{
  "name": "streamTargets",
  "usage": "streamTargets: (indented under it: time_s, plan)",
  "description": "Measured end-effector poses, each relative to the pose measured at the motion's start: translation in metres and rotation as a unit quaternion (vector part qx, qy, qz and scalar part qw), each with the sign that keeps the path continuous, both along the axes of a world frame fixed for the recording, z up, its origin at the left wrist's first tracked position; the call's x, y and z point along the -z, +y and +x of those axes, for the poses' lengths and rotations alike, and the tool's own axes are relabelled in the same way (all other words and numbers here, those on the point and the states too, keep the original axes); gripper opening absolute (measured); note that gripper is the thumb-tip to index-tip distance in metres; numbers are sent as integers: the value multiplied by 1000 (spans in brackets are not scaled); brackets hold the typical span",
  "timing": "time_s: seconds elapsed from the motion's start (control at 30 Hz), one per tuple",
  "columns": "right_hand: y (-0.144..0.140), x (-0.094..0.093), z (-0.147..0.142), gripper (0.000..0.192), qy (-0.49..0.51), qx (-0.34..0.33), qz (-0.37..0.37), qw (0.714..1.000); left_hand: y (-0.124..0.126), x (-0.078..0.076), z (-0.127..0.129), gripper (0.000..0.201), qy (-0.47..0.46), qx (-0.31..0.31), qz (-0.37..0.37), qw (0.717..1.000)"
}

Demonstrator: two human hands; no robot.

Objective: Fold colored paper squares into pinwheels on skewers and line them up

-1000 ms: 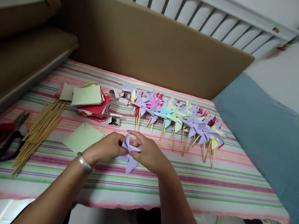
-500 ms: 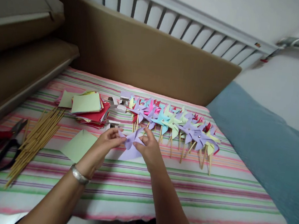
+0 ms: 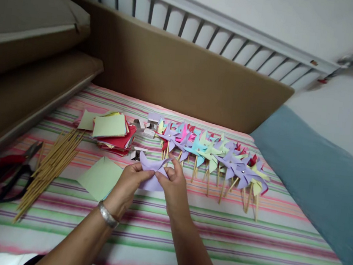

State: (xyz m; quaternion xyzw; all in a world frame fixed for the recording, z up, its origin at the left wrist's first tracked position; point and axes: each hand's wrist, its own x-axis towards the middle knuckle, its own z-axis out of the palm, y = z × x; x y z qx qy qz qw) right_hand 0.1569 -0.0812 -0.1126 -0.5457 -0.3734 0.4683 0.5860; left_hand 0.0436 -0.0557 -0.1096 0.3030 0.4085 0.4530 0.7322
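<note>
The lilac paper pinwheel sheet (image 3: 152, 173), which hung loosely between the hands a second ago with its flaps splayed, is now drawn up and pinched at its middle by the fingers of the left hand (image 3: 129, 182) and the right hand (image 3: 173, 187), so the folding looks close to gathered. Just beyond it lies the row of finished coloured paper pinwheels on wooden sticks (image 3: 212, 158). To its left lie a loose pale green paper square (image 3: 99, 177), a stack of coloured paper squares (image 3: 113, 131), a bundle of bamboo sticks (image 3: 50, 165) and red-and-black pliers (image 3: 3, 172), all on the striped cloth-covered worktop (image 3: 247, 242); nothing crowds the hands.
</note>
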Motion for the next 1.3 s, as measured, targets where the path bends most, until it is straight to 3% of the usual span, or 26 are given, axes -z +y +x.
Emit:
streamTargets:
  time_s: [0.07,0.17,0.23,0.33,0.4,0.47,0.8,1.3]
  plan:
    - [0,0,0,68,-33,1,4,999,5,-2,-7,23,6,-18,-4,1000]
    - [-4,-4,3,50,-169,15,52,984,16,-8,-25,22,12,-65,-21,998]
    - [-9,-7,4,39,-292,12,128,948,23,-12,-38,23,0,-86,-29,996]
    - [-15,-9,0,39,-437,-35,240,866,29,-17,-53,25,-21,-78,-23,996]
    - [-17,-7,-6,42,-490,-61,271,826,29,-17,-56,24,-26,-65,-16,997]
    - [-16,-4,-11,40,-520,-64,278,805,29,-16,-55,23,-27,-55,-16,998]
    - [-6,11,-8,24,-524,-9,320,790,30,-13,-52,25,10,-31,-33,999]
    - [-13,2,-5,14,-536,-10,286,794,28,-10,-44,25,97,-70,10,993]
